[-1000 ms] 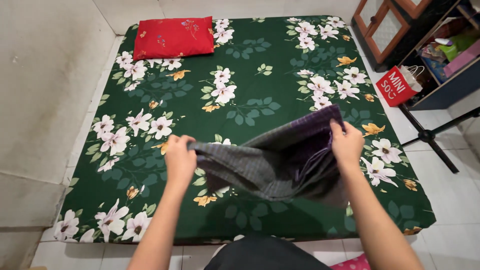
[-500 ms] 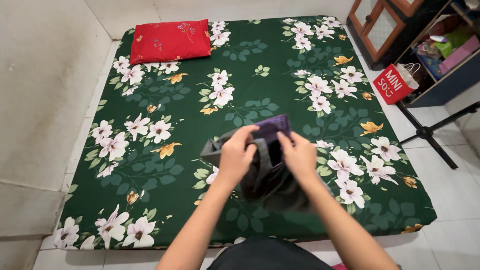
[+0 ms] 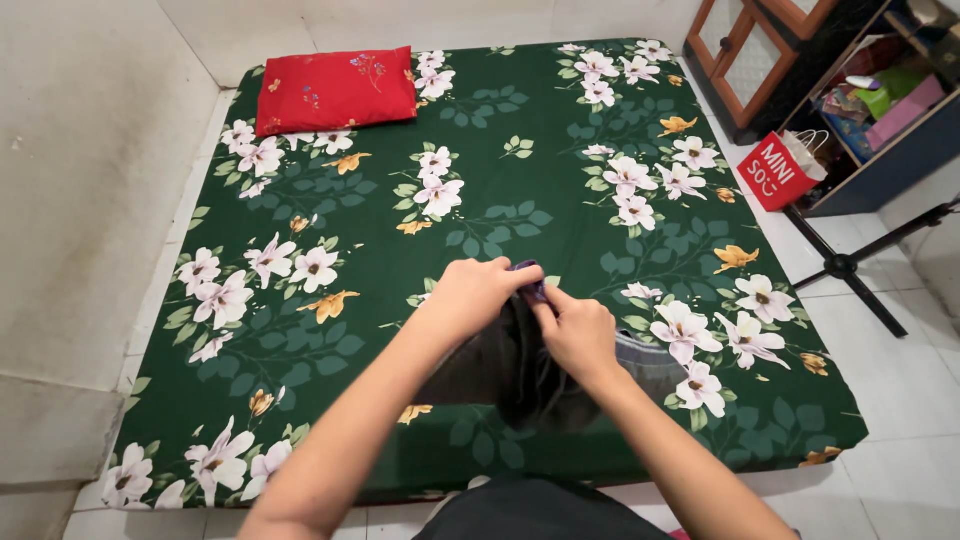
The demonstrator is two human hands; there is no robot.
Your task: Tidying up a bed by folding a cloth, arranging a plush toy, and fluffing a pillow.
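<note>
Both hands were bunched together over the middle-front of the bed [image 3: 480, 180], working on a dark grey cloth [image 3: 520, 375] with a bit of purple showing at the top. The left hand [image 3: 470, 292] had its grip clamped on the upper edge of the cloth, fingers curled over it, and the right hand [image 3: 578, 335] was pinching the same edge right beside it — the two hands were touching or near enough, fingertips meeting at that purple bit. The rest of the cloth hung down in a loose, folded-over bundle below the hands, resting on the sheet near the front edge of the bed, with a paler grey corner poking out to the right.

The bed itself had a dark green sheet with white and orange flowers all over it. A red pillow [image 3: 338, 88] sat flat in the far left corner, well apart from the hands. Off the right side, on the tiled floor, stood a red paper bag [image 3: 783, 172] just beside a dark shelf unit [image 3: 880, 110] stuffed with colourful stuff, and a black stand's legs [image 3: 850, 268] spread out near it.
</note>
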